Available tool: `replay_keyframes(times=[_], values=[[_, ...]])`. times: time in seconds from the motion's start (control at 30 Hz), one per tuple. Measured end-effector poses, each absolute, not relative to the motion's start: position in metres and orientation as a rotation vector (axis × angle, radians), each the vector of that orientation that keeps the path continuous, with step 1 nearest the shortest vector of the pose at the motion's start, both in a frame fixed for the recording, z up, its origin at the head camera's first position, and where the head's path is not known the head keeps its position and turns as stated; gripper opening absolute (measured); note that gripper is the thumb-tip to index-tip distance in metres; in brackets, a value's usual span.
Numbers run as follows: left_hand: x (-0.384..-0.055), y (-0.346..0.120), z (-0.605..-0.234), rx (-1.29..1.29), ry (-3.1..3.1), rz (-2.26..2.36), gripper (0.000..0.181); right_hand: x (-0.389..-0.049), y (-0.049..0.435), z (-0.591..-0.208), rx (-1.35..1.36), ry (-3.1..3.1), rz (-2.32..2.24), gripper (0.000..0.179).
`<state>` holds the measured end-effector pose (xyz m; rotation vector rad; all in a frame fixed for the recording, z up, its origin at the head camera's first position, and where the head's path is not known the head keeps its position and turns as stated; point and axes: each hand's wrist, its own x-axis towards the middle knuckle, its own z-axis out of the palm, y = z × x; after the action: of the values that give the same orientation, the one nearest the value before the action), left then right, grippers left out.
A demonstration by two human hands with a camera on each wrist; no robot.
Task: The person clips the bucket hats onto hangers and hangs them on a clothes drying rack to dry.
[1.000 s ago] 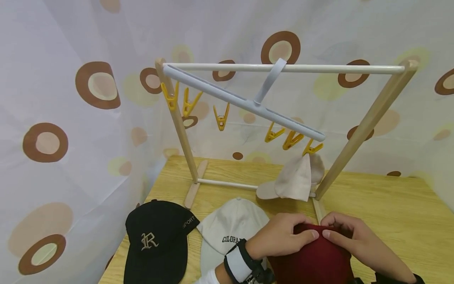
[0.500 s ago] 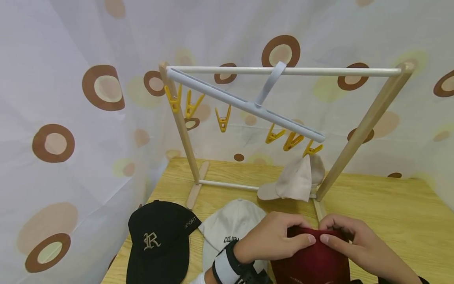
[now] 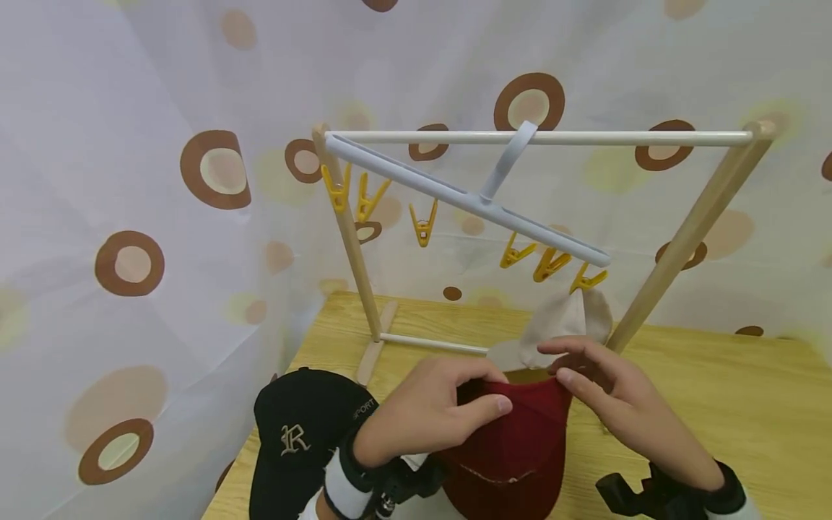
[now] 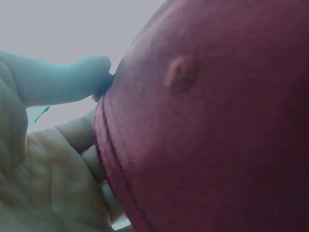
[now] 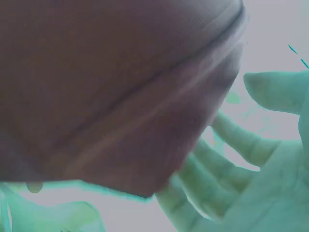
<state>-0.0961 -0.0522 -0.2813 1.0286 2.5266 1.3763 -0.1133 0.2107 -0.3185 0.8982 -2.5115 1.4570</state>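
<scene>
In the head view a dark red baseball cap (image 3: 520,440) is held up in front of the drying stand, tilted, with its brim downward. My left hand (image 3: 422,408) grips its edge, thumb on the near side and fingers behind. In the left wrist view the fabric of the red cap (image 4: 207,130) lies between the thumb (image 4: 67,79) and the fingers. My right hand (image 3: 617,393) is at the cap's right corner with its fingers spread. The right wrist view shows its thumb (image 5: 275,92) apart from the cloth, the fingers close against the cap's far side.
A pale hanger (image 3: 481,206) with several yellow clips (image 3: 424,227) hangs from the white bar (image 3: 617,137) of a wooden stand. A beige cap (image 3: 555,325) hangs from the rightmost clip. A black cap (image 3: 305,433) lies on the table (image 3: 734,404), and a pale cap is mostly hidden.
Both hands pinched the red cap's edge before. The cap has moved left and up, partly covering the pale cap. The right hand's fingers have spread and its thumb has come away.
</scene>
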Motion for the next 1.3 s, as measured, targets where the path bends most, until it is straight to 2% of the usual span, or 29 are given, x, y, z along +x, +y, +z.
replay_keyframes(times=[0.2,0.6,1.03,1.17,1.3], values=[[-0.091,-0.083,-0.266,0.875,2.601,1.413,0.01,-0.132,0.189,-0.311,0.723,-2.567,1.404,0.039],[-0.078,-0.114,-0.257,0.706,2.628,1.525,0.015,-0.16,0.171,-0.314,0.7,-2.51,1.498,0.043],[-0.072,-0.126,-0.259,0.677,2.744,1.706,0.015,-0.18,0.155,-0.307,0.21,-2.452,1.592,0.068],[-0.073,-0.127,-0.262,0.685,2.725,1.736,0.014,-0.186,0.145,-0.301,0.125,-2.334,1.695,0.065],[-0.075,-0.126,-0.267,0.731,2.698,1.77,0.012,-0.189,0.139,-0.296,0.093,-2.191,1.77,0.053]])
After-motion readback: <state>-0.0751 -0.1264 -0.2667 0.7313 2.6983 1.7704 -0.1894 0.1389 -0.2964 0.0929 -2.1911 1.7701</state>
